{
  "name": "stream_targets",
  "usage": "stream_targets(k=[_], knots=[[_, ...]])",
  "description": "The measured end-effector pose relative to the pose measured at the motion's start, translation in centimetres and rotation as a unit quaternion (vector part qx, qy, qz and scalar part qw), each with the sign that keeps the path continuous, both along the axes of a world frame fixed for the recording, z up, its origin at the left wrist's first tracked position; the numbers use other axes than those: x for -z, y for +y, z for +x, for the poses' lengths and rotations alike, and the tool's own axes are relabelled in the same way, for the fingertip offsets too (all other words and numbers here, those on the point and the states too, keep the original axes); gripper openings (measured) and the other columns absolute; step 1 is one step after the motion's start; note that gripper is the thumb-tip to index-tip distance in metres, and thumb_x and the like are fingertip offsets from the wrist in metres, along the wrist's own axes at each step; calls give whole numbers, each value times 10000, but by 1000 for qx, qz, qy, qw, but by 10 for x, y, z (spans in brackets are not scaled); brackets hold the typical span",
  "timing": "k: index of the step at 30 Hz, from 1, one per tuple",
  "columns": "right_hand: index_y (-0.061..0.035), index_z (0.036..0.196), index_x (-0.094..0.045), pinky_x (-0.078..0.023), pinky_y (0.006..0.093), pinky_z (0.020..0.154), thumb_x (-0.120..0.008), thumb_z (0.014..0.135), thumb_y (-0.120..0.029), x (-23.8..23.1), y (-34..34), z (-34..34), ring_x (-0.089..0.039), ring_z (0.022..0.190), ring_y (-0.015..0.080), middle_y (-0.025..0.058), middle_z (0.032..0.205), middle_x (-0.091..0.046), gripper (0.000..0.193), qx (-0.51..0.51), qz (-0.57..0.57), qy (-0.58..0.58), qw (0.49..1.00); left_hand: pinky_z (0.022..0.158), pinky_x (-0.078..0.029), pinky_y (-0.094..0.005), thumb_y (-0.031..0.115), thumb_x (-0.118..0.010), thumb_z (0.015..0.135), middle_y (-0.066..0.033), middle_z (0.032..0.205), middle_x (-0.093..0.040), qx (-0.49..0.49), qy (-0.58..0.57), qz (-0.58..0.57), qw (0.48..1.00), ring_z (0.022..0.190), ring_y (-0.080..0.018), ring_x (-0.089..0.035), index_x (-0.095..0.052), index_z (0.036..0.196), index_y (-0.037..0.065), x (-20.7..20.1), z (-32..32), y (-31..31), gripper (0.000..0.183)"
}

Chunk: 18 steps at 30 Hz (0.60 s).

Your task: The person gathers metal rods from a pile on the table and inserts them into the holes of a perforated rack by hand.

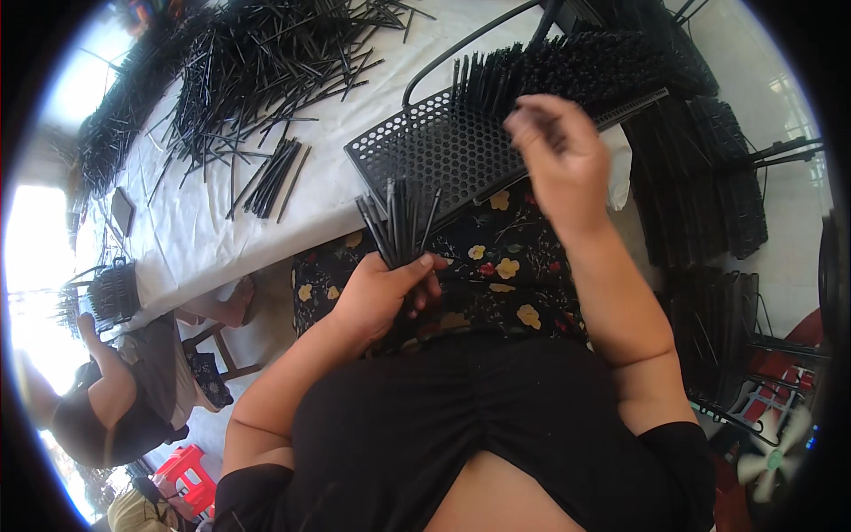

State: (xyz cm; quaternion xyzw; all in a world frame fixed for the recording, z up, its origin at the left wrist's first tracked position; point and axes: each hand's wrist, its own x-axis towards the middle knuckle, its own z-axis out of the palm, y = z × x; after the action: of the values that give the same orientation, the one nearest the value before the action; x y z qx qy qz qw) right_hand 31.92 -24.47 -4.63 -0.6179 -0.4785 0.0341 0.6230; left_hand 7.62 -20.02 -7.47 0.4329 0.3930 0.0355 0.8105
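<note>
My left hand (390,288) is closed round a bundle of thin black sticks (403,222), which stand up out of the fist with their tips fanned a little. In front of me a black perforated tray (417,146) with many round holes rests partly on the table edge. Black sticks (483,84) stand packed upright in its far and right part, while the near left holes show bare. Over the tray's right side hangs my right hand (567,160), slightly blurred, its fingers curled together. Whether something small is between those fingertips, I cannot make out.
A big heap of loose black sticks (257,62) covers the far left of the white-covered table (328,177). A small bunch (275,182) lies nearer. Stacked filled racks (700,177) stand at right, above a fan (776,461). Another person (115,390) sits at left, near a red stool (188,474).
</note>
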Motion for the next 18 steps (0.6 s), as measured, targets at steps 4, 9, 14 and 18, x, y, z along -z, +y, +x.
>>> stream_targets(k=[4, 9, 14, 18], knots=[[-45, 1211, -579, -527, 232, 691, -706, 831, -24, 15, -25, -55, -647, 792, 112, 55, 904, -675, 401, -209, -166, 210, 940, 546, -456, -258, 207, -529, 998, -62, 788, -625, 25, -51, 14, 998, 638, -122, -541, -625, 1102, -6, -5, 9, -7, 255], [-26, 1289, -480, -491, 215, 620, -621, 882, -11, -7, -10, -19, -629, 725, 109, 113, 882, -685, 431, -135, -118, 252, 951, 567, -492, -275, 246, -535, 994, -74, 842, -633, 23, -30, -51, 998, 698, -137, -583, -588, 1165, -4, -9, 6, -2, 307], [-22, 1317, -444, -510, 236, 585, -596, 894, -11, -15, -14, -17, -656, 693, 142, 125, 863, -687, 450, -194, -157, 315, 916, 630, -558, -340, 236, -510, 1000, -124, 958, -655, -38, -45, -178, 982, 836, -222, -655, -552, 1192, 1, -17, 10, -4, 305], [-18, 1389, -407, -486, 205, 513, -618, 866, 23, 3, -20, -37, -650, 639, 143, 149, 867, -687, 566, -227, -272, 255, 900, 685, -586, -409, 194, -515, 993, -152, 999, -654, -73, -70, -204, 974, 894, -269, -672, -542, 1195, -9, -17, 15, -9, 288]])
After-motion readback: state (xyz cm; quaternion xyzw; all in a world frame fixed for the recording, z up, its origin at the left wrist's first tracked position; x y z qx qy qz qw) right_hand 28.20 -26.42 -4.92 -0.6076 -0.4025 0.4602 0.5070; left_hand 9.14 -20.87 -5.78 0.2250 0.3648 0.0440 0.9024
